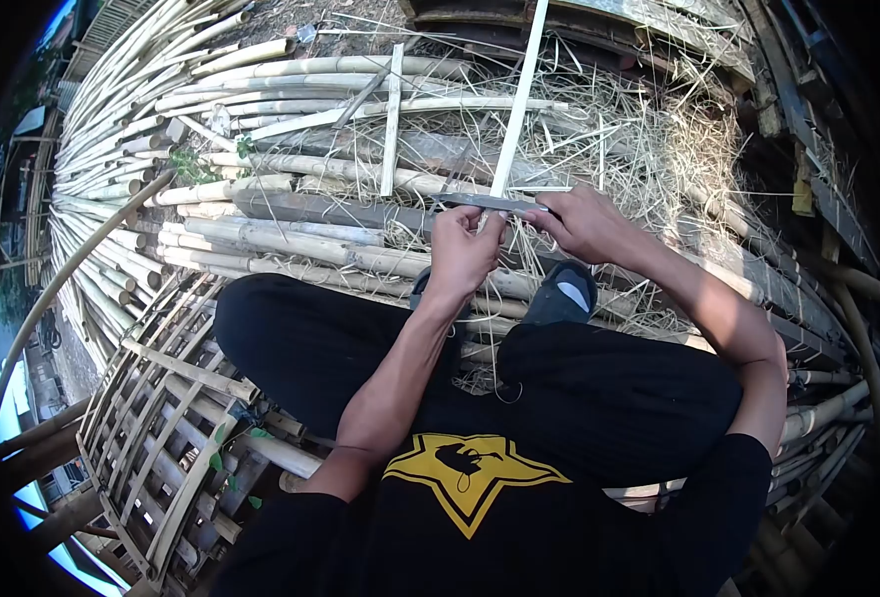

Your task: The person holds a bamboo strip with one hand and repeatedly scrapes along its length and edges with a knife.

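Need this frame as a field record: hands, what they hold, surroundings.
left hand: closed around the lower end of the bamboo strip
right hand: grips a blade held level across the strip
strip: thin, pale, runs up and away out of frame
seat: person sits on a pile of bamboo poles
litter: dry shavings over the poles
lower left: woven bamboo lattice panel

An outdoor bamboo-working yard: stacked bamboo poles (261, 189), a woven bamboo lattice frame (161, 438) and heaps of dry shavings (649, 139) lie all around.
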The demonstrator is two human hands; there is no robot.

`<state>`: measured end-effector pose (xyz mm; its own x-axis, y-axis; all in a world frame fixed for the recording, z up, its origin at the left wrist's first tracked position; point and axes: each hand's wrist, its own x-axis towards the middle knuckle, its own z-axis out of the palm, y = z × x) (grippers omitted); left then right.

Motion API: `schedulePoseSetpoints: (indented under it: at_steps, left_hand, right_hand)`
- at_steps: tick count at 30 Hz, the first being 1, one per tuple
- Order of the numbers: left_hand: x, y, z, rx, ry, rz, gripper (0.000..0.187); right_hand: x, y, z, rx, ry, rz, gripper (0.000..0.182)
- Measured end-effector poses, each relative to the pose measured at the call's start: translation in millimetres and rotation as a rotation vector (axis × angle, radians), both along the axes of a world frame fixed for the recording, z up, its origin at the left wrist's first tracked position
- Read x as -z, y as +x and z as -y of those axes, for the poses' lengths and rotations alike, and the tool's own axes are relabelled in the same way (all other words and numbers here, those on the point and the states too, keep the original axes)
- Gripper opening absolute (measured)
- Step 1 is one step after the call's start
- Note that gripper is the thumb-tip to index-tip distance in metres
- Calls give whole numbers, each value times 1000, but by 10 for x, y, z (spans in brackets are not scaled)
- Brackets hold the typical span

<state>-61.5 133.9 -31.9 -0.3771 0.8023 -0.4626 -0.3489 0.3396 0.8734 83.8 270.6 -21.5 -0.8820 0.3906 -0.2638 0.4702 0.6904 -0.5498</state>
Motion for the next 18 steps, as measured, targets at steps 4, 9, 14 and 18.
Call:
schedulePoseSetpoints:
  at_steps: [4,9,14,18]
  left_hand:
    - [-69,-29,-58,-45,39,41,16]
    - [-237,-46,207,35,18,-27,19]
    - [-181,-76,-6,21,47,46,21]
    - [-183,5,-47,57,18,-106,21]
  right_hand:
    - [-79,-33,-218,-28,137,-3,53]
    - [92,650,-1715,608,361,-65,64]
    - [-248,582,-1544,764,192,-528,64]
    - [-214,123,-722,288,-1,-224,59]
